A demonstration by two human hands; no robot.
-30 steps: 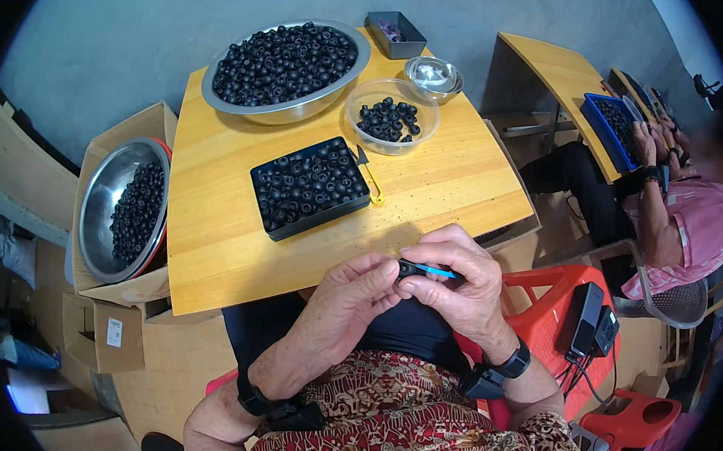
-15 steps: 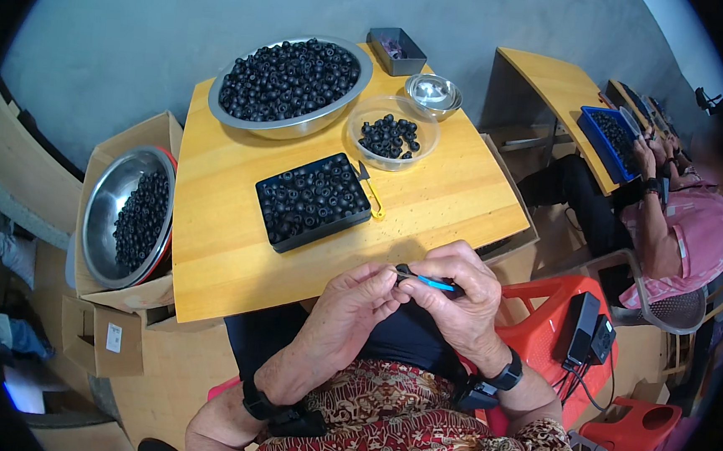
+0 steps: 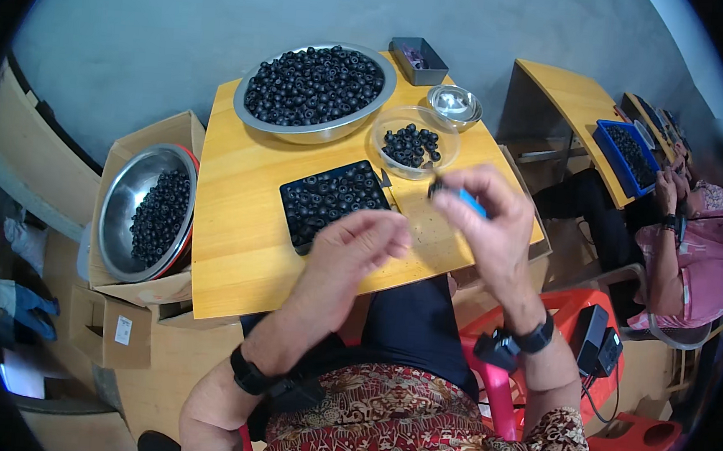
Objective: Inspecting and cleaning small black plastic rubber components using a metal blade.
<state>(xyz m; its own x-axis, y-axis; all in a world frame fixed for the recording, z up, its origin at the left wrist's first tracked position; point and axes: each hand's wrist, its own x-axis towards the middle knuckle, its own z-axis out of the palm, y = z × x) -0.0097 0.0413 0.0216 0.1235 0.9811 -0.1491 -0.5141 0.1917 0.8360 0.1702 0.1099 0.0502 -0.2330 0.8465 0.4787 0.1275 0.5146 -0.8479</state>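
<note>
Right hand (image 3: 489, 216): pinching blue-handled tool (image 3: 471, 203) and black piece (image 3: 436, 186) — clear tub (image 3: 449, 142) just beyond, forward-left. Left hand (image 3: 344, 258): curled, farther off — contents cannot be told.

A rectangular black tray (image 3: 301, 246) lies flat, filled with small, round, dark pieces (image 3: 339, 192), many showing a hole; the left hand (image 3: 338, 262), fingers curled, hovers over its near right corner, and whether it holds anything cannot be made out. To the tray's right, raised in the right hand (image 3: 496, 222), is a slim blue-handled tool (image 3: 472, 202), blurred, with something dark at its left end. Just beside the tray's right edge lies a yellow-handled pointed tool (image 3: 389, 190), and beyond its far right corner stands a round clear bowl (image 3: 448, 144), partly filled with similar pieces.
</note>
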